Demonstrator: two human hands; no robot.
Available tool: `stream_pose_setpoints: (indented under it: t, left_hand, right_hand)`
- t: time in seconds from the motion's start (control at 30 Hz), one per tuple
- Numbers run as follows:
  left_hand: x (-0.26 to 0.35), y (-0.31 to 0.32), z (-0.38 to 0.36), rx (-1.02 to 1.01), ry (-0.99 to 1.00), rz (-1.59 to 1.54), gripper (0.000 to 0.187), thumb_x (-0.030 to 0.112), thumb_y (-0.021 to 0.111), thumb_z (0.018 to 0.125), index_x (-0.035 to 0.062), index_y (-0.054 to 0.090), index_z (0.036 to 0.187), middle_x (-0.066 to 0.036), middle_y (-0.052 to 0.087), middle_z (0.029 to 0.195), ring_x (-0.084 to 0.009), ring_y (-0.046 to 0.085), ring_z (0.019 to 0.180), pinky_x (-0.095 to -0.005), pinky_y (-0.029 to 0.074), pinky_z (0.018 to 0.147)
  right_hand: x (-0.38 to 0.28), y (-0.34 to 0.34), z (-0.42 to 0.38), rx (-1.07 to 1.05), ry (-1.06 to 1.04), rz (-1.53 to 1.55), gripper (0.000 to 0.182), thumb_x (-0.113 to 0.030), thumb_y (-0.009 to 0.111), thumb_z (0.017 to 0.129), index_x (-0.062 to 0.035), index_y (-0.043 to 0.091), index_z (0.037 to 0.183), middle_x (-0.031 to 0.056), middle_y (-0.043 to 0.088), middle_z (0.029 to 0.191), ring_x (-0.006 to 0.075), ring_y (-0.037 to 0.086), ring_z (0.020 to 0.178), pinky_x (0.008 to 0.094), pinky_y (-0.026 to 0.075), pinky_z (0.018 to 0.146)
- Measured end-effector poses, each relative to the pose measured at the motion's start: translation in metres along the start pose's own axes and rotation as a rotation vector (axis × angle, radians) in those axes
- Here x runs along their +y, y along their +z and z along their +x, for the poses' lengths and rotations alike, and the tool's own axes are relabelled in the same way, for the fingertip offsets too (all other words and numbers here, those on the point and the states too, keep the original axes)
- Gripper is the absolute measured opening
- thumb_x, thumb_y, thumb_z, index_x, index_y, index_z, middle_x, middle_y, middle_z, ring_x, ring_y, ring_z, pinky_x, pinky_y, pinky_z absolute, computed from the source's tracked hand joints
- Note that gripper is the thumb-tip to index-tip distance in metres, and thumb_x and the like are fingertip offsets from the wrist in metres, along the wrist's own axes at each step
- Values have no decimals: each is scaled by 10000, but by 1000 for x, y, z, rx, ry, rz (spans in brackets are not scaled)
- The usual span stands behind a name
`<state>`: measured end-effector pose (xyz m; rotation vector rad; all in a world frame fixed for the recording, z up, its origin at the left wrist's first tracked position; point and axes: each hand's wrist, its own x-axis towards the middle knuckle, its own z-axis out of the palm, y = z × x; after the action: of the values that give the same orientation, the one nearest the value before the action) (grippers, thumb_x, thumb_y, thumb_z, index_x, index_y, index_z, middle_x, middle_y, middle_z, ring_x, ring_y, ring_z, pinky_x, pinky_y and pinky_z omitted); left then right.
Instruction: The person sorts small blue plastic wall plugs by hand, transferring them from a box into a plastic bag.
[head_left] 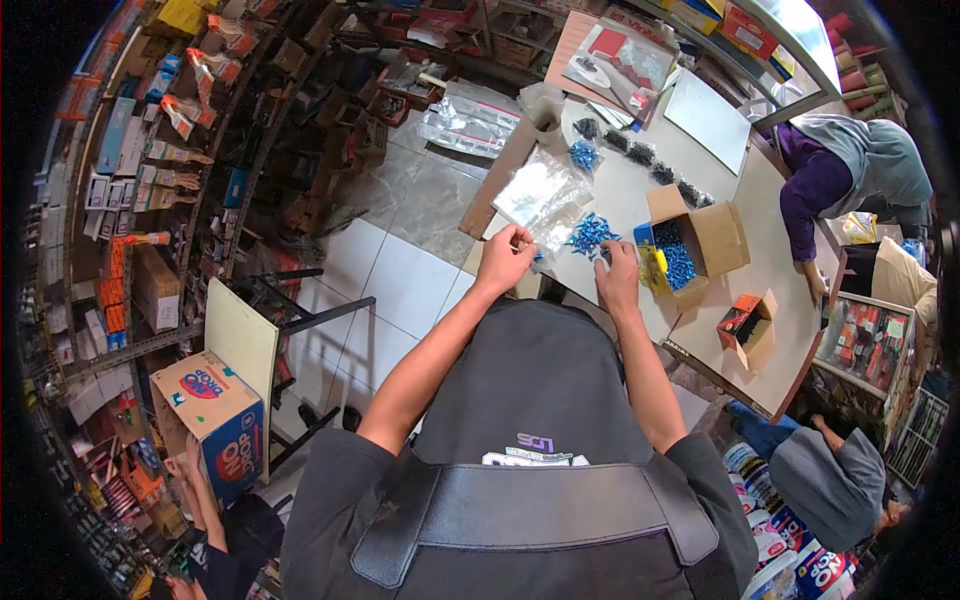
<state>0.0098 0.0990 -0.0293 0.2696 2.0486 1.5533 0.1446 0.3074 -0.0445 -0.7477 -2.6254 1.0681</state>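
Observation:
My left hand (508, 260) is closed in a pinch at the table's near edge, on what looks like a small clear plastic bag, with a bit of blue showing beside the fingertips. Just right of it lies a loose pile of small blue wall plugs (592, 232). My right hand (617, 276) has its fingertips together at the pile's lower right side, seemingly on a few plugs, mostly hidden by the fingers. An open cardboard box (722, 240) full of the same blue plugs lies tilted beside my right hand. Clear plastic bags (548, 192) are spread beyond my left hand.
Packed black bundles (640, 152) and a blue-filled bag (583, 154) lie farther back. A small orange-black box (745, 328) stands right. A person in purple sleeves (822, 190) leans at the table's right end; others are lower right and lower left. Shelves (150, 200) line the left.

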Motion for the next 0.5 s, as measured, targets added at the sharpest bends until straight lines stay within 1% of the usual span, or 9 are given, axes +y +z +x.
stream_pose_setpoints:
  t: [0.03,0.17,0.23,0.37,0.5]
  left_hand:
    - [2,0,0,-1,0,1,137,74,713,864,5,619,935,-37,638,716,-112,620,623,-293,494,592]
    - [3,-2,-1,7,13,22,132,69,715,864,2,618,924,-39,639,704,-111,621,623,-291,492,595]
    - [2,-1,-2,9,20,29,131,68,715,865,1,618,922,-40,640,701,-111,621,623,-292,491,594]
    - [0,1,-2,0,-3,26,140,78,719,855,2,622,922,-47,649,719,-121,624,632,-297,495,602]
    - [-5,4,0,4,19,49,152,94,725,844,8,628,922,-52,654,734,-128,627,643,-304,500,611]
  right_hand:
    - [5,2,0,-19,-9,4,284,-5,683,838,-1,666,1122,184,625,1038,337,656,1001,394,540,855]
    - [2,1,-2,-41,-45,-16,232,-27,693,847,8,680,1076,196,640,1047,351,656,987,400,533,866]
    - [1,1,-4,-44,-57,-4,188,-50,703,854,6,692,1033,193,653,1021,365,655,951,409,529,844]
    - [2,0,-3,-90,-19,6,168,-80,703,867,-4,693,1016,195,655,969,373,652,913,423,522,817]
    - [3,1,0,-118,-51,-31,144,-96,690,881,-7,676,992,207,644,934,388,642,885,446,513,791]
